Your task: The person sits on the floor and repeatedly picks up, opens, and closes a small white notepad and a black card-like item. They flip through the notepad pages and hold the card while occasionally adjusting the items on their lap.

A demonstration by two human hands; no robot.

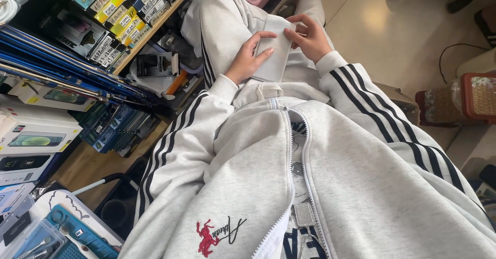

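Booklet, white, rests on lap over grey trousers. Left hand lies flat on its left side, fingers spread across page. Right hand grips upper right edge, fingers pinching top corner. Shelf with boxes at left.

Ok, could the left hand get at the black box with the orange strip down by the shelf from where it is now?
Probably yes. The left hand lies flat on the white packet in the lap, and the black box sits just beyond the left knee with nothing between them; the hand would have to let go of the packet first.
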